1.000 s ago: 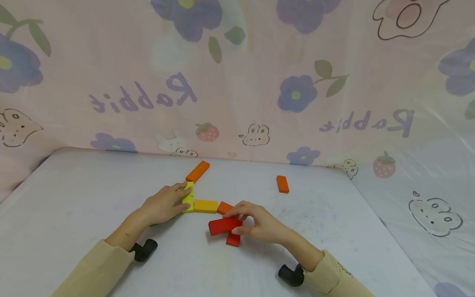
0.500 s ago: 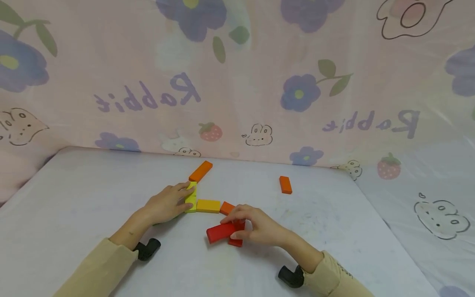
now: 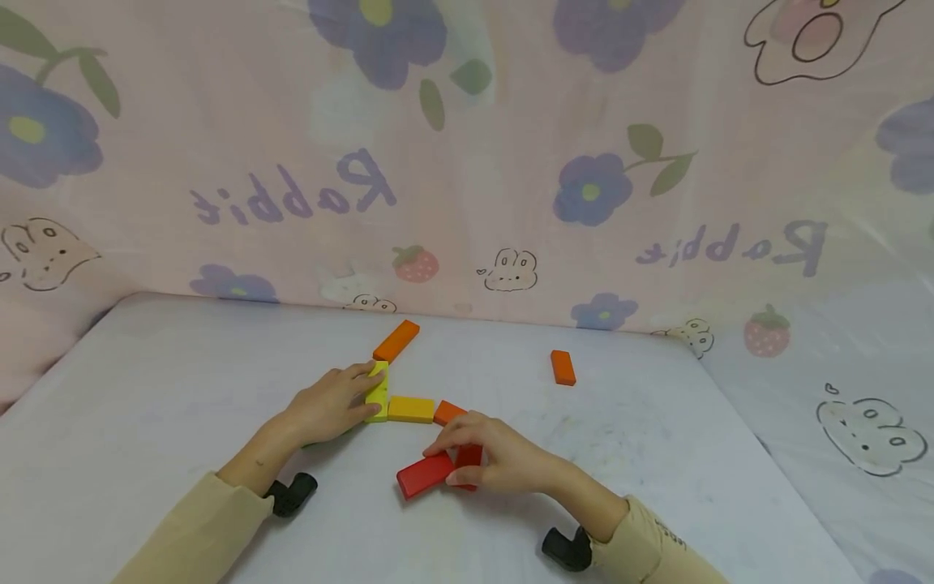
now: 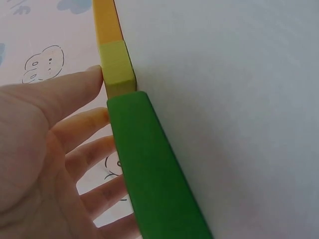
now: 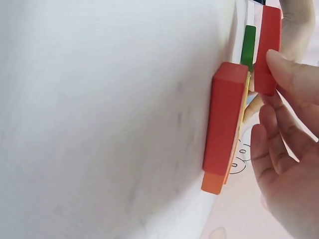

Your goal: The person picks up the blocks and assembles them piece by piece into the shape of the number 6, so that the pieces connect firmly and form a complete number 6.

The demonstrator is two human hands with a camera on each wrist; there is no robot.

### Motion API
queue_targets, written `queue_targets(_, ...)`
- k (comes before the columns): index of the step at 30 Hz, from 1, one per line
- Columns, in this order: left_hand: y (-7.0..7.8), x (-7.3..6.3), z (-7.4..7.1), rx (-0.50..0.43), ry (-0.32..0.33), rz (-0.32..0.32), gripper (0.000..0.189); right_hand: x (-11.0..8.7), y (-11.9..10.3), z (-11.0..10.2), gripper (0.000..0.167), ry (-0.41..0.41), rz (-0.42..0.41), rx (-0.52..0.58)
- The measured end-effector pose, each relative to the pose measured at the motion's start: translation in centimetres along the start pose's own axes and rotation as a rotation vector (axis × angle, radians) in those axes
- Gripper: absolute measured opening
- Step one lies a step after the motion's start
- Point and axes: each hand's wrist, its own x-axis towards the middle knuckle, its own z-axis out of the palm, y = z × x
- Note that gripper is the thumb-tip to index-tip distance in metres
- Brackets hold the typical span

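Note:
Between thumb and fingers, my right hand (image 3: 503,458) pinches a red block (image 3: 423,477) by its right end, tilted just above the table. Right beside it, partly behind those fingers, a second red block (image 5: 227,119) lies against an orange block (image 3: 448,412). My left hand (image 3: 332,403) rests its extended fingertips on a bright yellow block (image 3: 378,393). A golden-yellow block (image 3: 411,410) bridges from that one to the orange block. Under the left hand, mostly hidden in the head view, a green block (image 4: 149,164) meets the yellow block's end.
A longer orange block (image 3: 396,341) extends from the yellow block's far end. Off to the right lies a separate orange block (image 3: 563,367). Patterned cloth (image 3: 467,162) hangs behind the white table (image 3: 657,454). Black curved pieces (image 3: 292,495) sit at both wrists.
My right hand has come slightly toward me, and the held red block has swung so its free end points lower left. The left hand stays on the yellow block.

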Motion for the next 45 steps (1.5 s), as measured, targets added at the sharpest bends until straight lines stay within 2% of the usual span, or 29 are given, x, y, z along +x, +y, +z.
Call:
queue_targets(11, 0.07, 0.14, 0.05, 0.001, -0.004, -0.005, 0.054, 0.15, -0.21, 0.19, 0.030, -0.048, 0.012, -0.023)
queue_targets(26, 0.29, 0.12, 0.12, 0.009, 0.000, -0.001, 0.053, 0.00, 0.32, 0.54, 0.030, -0.089, -0.029, -0.083)
queue_targets(34, 0.08, 0.20, 0.01, 0.010, -0.002, 0.003, 0.054, -0.06, 0.32, 0.39, 0.032, -0.121, -0.010, -0.094)
queue_targets(45, 0.14, 0.00, -0.06, -0.001, -0.001, 0.015, 0.053, -0.14, 0.43, -0.02, 0.033, -0.172, -0.031, -0.112)
